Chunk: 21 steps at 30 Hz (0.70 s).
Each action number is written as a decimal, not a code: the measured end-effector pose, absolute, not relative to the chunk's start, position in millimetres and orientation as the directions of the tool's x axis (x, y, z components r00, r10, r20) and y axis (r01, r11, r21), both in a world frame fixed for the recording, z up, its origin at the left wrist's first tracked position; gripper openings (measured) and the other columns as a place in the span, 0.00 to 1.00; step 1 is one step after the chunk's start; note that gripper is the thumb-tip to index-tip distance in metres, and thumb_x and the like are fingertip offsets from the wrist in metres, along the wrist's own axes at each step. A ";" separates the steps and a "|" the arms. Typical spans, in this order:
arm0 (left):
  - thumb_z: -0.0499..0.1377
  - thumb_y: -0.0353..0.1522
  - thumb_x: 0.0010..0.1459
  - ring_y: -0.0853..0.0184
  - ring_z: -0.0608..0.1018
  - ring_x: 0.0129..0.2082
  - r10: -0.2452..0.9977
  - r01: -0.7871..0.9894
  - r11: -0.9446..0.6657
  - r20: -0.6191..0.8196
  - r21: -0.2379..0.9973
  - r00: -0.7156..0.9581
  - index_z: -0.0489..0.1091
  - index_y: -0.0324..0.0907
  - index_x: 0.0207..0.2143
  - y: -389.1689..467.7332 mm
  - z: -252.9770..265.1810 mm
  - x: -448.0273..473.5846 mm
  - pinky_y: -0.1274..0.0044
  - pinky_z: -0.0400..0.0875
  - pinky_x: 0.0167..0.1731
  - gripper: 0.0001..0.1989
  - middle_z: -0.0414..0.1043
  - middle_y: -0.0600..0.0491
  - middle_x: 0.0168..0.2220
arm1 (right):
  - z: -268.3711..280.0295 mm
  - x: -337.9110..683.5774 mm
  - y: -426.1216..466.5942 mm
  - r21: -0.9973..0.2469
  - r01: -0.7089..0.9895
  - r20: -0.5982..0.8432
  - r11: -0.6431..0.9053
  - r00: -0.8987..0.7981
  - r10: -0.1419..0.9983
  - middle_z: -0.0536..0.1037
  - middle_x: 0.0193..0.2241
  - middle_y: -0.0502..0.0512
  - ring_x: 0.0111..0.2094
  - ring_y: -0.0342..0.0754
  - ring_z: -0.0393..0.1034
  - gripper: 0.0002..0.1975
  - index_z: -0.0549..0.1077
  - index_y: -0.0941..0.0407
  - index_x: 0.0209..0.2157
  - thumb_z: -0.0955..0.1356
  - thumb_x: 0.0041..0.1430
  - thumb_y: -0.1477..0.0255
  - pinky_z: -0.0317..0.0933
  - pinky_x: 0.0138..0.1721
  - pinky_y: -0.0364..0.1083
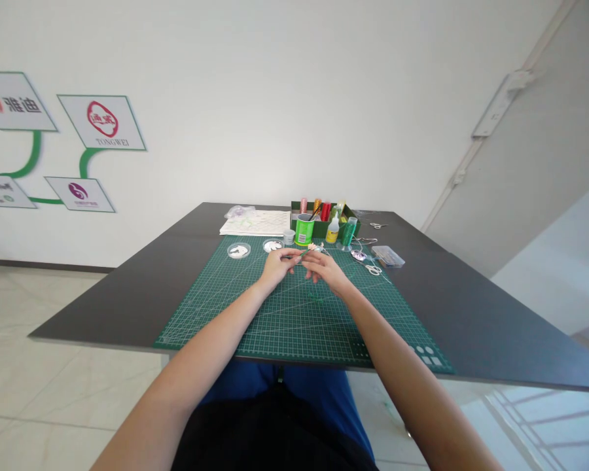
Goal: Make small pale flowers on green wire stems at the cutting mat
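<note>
Over the green cutting mat, my two hands meet around a small artificial flower with pale pink and cream petals and a thin green stem. My left hand is closed, thumb and forefinger pinching the stem. Bent and close together, the fingers of my right hand lie at the other side of the stem, just below the petals. Whatever those fingers grip is too small to make out, and the thumb is mostly hidden.
Beyond my hands stand shallow dishes, a green can, a glue bottle, a green thread spool and a box of spools. Scissors and a clear plastic case lie right; white sheets lie back left.
</note>
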<state>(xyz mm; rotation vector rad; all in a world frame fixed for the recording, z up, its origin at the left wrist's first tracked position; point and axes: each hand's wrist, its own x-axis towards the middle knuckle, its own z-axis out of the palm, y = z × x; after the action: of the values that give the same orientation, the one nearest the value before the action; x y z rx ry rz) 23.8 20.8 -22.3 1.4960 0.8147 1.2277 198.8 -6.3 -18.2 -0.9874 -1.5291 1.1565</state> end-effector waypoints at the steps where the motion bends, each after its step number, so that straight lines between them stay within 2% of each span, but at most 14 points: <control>1: 0.69 0.36 0.50 0.75 0.69 0.18 0.914 -0.078 -0.298 0.308 0.951 0.264 0.79 0.35 0.40 21.6 -23.5 23.5 0.80 0.65 0.21 0.16 0.77 0.52 0.29 | -18.2 196.5 -8.5 -0.978 0.031 0.190 0.207 -0.282 0.940 0.81 0.46 0.61 0.23 0.41 0.71 0.25 0.75 0.58 0.50 0.73 0.52 0.63 0.57 0.17 0.39; 3: 0.68 0.37 0.52 0.74 0.70 0.18 0.904 -0.047 -0.334 0.334 0.941 0.268 0.79 0.35 0.41 23.7 -25.7 22.9 0.80 0.66 0.22 0.17 0.77 0.52 0.29 | -18.6 193.7 -11.4 -0.985 0.008 0.157 0.171 -0.355 0.922 0.82 0.41 0.60 0.22 0.41 0.70 0.27 0.73 0.59 0.53 0.74 0.52 0.62 0.56 0.17 0.39; 5: 0.67 0.36 0.54 0.73 0.71 0.19 0.898 0.006 -0.371 0.357 0.929 0.256 0.79 0.35 0.42 26.3 -27.0 21.8 0.79 0.67 0.21 0.15 0.77 0.52 0.29 | -20.0 193.4 -11.7 -0.990 0.017 0.125 0.141 -0.366 0.922 0.82 0.31 0.56 0.19 0.40 0.68 0.28 0.73 0.61 0.53 0.73 0.53 0.62 0.56 0.17 0.39; 7: 0.66 0.32 0.55 0.74 0.70 0.18 0.888 0.100 -0.431 0.402 0.897 0.224 0.79 0.36 0.41 28.3 -27.3 20.2 0.80 0.67 0.21 0.11 0.77 0.52 0.30 | -21.9 195.2 -9.8 -0.990 0.048 0.108 0.130 -0.320 0.941 0.77 0.21 0.50 0.17 0.39 0.63 0.26 0.75 0.62 0.51 0.72 0.54 0.62 0.54 0.18 0.39; 9: 0.63 0.29 0.56 0.75 0.71 0.18 0.869 0.184 -0.489 0.457 0.853 0.190 0.79 0.38 0.41 29.1 -27.0 18.8 0.80 0.67 0.23 0.10 0.78 0.52 0.32 | -23.3 198.6 -7.5 -0.986 0.081 0.119 0.144 -0.261 0.958 0.70 0.16 0.45 0.15 0.38 0.58 0.24 0.77 0.63 0.48 0.71 0.55 0.62 0.51 0.17 0.39; 14: 0.61 0.24 0.58 0.75 0.72 0.20 0.830 0.320 -0.558 0.524 0.766 0.193 0.80 0.40 0.42 26.6 -27.1 17.4 0.79 0.70 0.27 0.11 0.78 0.52 0.35 | -22.6 206.7 -5.3 -0.964 0.170 0.162 0.205 -0.237 0.958 0.64 0.13 0.42 0.14 0.38 0.52 0.21 0.79 0.63 0.45 0.68 0.56 0.62 0.46 0.18 0.40; 21: 0.62 0.23 0.59 0.67 0.77 0.31 0.748 0.465 -0.649 0.619 0.602 0.241 0.80 0.42 0.40 25.4 -24.5 14.1 0.75 0.73 0.38 0.10 0.79 0.51 0.34 | -20.0 207.9 -7.7 -0.904 0.321 0.186 0.282 -0.297 0.936 0.63 0.13 0.43 0.16 0.40 0.55 0.22 0.80 0.64 0.47 0.66 0.58 0.66 0.53 0.22 0.42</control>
<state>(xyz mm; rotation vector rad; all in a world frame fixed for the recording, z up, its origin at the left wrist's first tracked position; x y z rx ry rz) 14.1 25.4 -24.5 2.2243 1.1264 1.3664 207.9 -7.7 -20.0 -1.1418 -1.7829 1.0106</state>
